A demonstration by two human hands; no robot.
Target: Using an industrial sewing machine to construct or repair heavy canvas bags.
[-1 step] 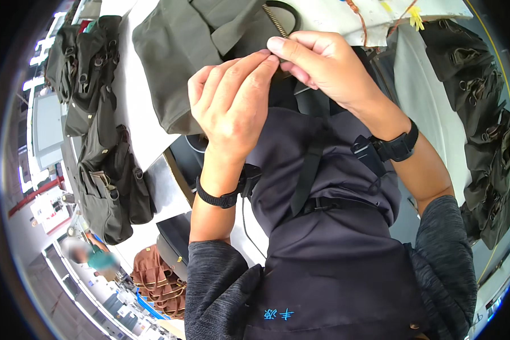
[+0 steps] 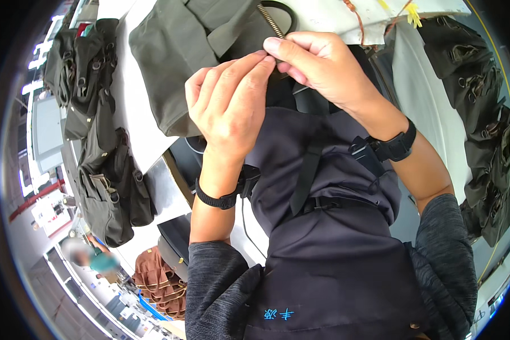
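A dark olive fabric bag (image 2: 170,62) lies on the white table in front of me. Its brass-toothed zipper (image 2: 271,20) curves down from the top and passes in under my fingers. My right hand (image 2: 323,65) pinches at the zipper's near end, thumb against the curled fingers. My left hand (image 2: 228,99) meets it there, its thumb and fingertips pressed together. The fingertips of both hands touch or nearly touch, and they cover the exact spot being gripped. Black fabric shows just below the hands, close to my dark apron (image 2: 328,266).
Several olive bags hang or lie in a row at the left (image 2: 105,192), and more are piled at the right (image 2: 476,85). A brown bundle with light cords (image 2: 158,277) sits lower left. Further off at that side stands another person (image 2: 99,258). Orange cords (image 2: 357,20) lie on the far tabletop.
Both hands and the bag appear very slightly further left in the picture. The pinch of the fingers stays the same.
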